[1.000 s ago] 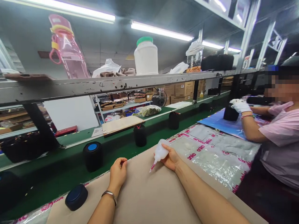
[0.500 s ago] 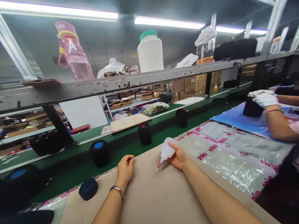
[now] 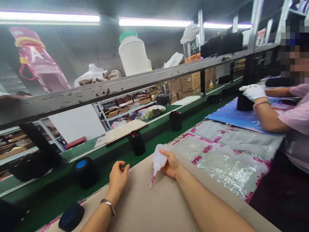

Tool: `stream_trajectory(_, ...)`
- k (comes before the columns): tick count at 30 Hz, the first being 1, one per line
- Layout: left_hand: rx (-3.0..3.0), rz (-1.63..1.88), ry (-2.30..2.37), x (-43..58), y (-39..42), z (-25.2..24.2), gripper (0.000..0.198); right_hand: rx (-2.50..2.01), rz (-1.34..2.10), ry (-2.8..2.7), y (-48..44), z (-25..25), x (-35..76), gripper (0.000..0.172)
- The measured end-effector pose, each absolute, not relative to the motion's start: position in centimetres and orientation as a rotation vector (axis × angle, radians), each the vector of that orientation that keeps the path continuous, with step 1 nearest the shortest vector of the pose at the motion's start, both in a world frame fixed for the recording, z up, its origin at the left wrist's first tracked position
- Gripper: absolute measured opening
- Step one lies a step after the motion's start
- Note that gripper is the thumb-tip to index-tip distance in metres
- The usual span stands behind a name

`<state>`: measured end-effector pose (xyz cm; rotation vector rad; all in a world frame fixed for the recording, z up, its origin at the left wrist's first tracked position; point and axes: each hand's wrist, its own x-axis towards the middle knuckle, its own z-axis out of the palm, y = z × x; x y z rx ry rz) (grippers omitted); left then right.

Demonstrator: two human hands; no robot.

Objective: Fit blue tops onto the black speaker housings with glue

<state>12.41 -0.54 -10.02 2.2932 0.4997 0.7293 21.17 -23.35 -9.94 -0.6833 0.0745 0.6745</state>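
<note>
At frame centre, the right hand (image 3: pixel 172 165) gripped a squeeze bottle (image 3: pixel 158 159), palm hiding its far side; the left hand (image 3: pixel 117 178) rested loosely curled, empty, on the worktop (image 3: pixel 156 206).

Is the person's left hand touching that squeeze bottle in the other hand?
Apart. The head view shows the left hand resting half-curled on the brown mat, with bare mat between it and the squeeze bottle.

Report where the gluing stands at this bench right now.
Done: nothing shows as glued. In hand: the right hand grips the squeeze bottle, nozzle down over the bare mat; the left hand is empty. Left: the cylinder on the belt and the cap lie untouched.
</note>
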Motion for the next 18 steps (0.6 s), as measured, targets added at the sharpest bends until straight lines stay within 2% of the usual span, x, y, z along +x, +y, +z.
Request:
stream_trajectory(6,2.278,0.534,0.509,18.9,-0.4,-9.4,0.094,-0.644,0.728,0.092,-23.3,-9.8,21.1,0.048)
stream_trajectory(8,2.243,0.501,0.518,20.7,-0.5,-10.0,0.106,-0.634,0.737,0.088,-23.3,-9.8,21.1,0.048)
stream_trajectory(10,2.203,0.493,0.509,22.2,-0.8,-10.6,0.098,-0.627,0.740,0.084,-23.3,-9.9,21.1,0.048)
stream_trajectory(14,2.105,0.537,0.560,24.3,-1.6,-11.2,0.054,-0.625,0.750,0.076,-23.1,-10.2,21.2,0.048)
stream_trajectory(18,2.005,0.572,0.632,25.1,-2.5,-10.5,0.042,-0.646,0.750,0.065,-23.1,-10.5,21.3,0.048)
